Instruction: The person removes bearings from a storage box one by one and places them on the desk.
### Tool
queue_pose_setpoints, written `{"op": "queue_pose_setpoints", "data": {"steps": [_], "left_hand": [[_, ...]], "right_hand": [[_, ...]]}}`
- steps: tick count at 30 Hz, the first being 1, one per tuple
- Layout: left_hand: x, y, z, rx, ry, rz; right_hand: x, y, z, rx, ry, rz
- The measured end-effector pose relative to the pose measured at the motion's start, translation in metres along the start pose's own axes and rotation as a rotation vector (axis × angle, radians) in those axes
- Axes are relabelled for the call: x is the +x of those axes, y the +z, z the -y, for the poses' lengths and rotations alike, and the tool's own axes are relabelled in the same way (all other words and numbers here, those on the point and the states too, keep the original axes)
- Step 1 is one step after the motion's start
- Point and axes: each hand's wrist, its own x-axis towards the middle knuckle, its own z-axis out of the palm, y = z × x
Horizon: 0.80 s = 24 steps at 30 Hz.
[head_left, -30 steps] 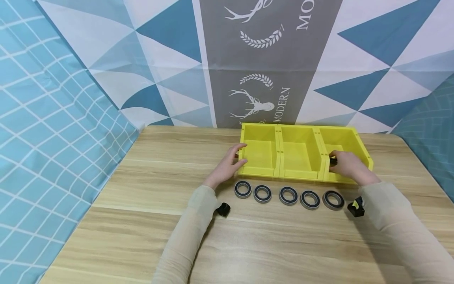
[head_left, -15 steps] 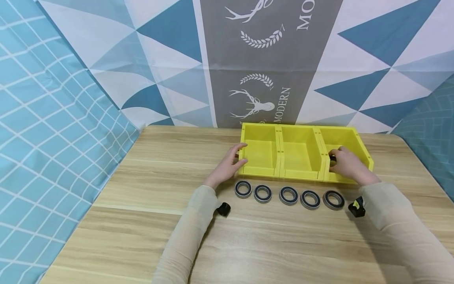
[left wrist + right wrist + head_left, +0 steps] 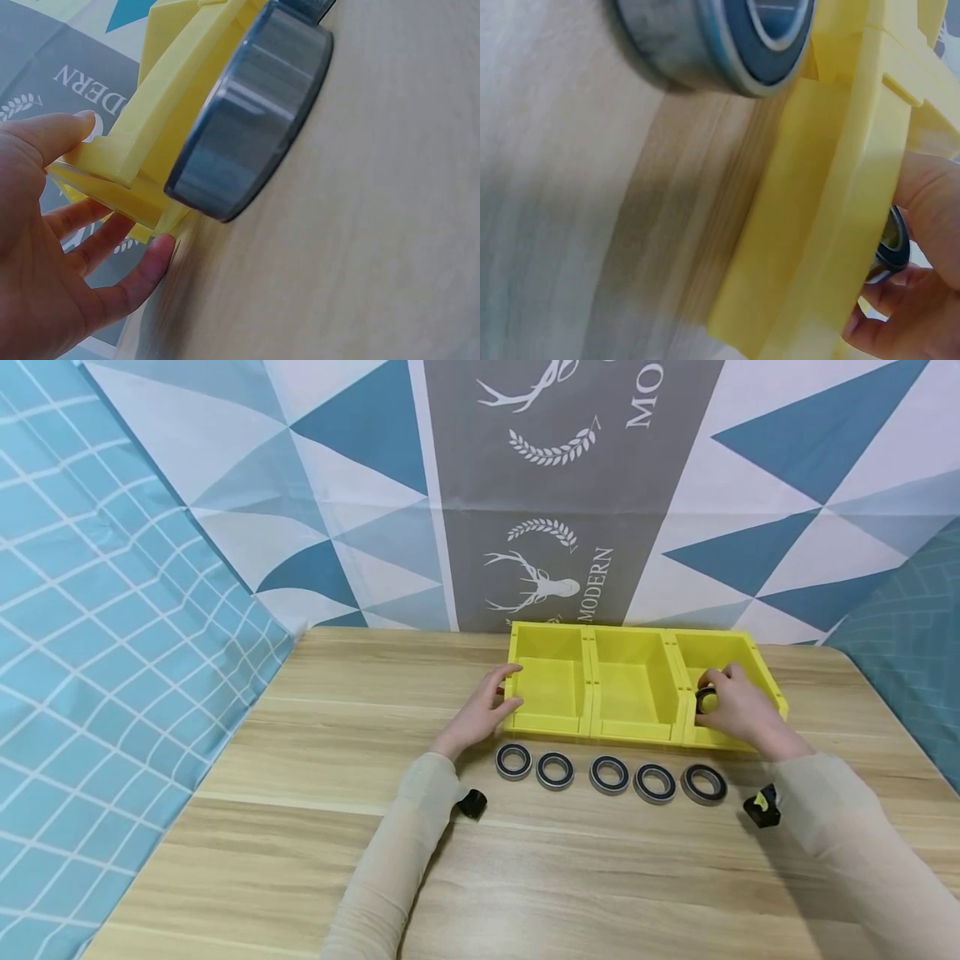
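Observation:
Three joined yellow bins (image 3: 592, 685) stand in a row at the back of the table. My left hand (image 3: 480, 710) holds the left end of the row; in the left wrist view its thumb lies at the rim and its fingers curl beneath. Inside the right-hand bin, my right hand (image 3: 738, 710) pinches a ball bearing (image 3: 706, 700), tilted up so its hole shows. The right wrist view shows this bearing (image 3: 891, 247) partly hidden behind the bin's front lip. Several more bearings lie flat in front of the bins, among them the leftmost (image 3: 513, 762) and rightmost (image 3: 704, 784).
The wooden table (image 3: 315, 777) extends left and in front of the bins. Patterned cloth (image 3: 540, 510) hangs behind it, and blue checked cloth (image 3: 112, 610) lies along the left. Black wrist devices (image 3: 472, 803) sit near both cuffs.
My right hand has lifted slightly and turned the bearing, so that its ring face now shows. The left hand and the row of bearings have stayed in place.

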Motion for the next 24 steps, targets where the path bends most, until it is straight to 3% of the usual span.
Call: {"op": "queue_pose_setpoints", "data": {"steps": [12, 24], "left_hand": [[0.001, 0.001, 0.003, -0.014, -0.005, -0.003], [0.0, 0.0, 0.002, -0.013, -0.007, -0.001]], "right_hand": [[-0.025, -0.013, 0.0, -0.023, -0.077, -0.114], [-0.052, -0.01, 0.002, -0.073, -0.128, -0.179]]}}
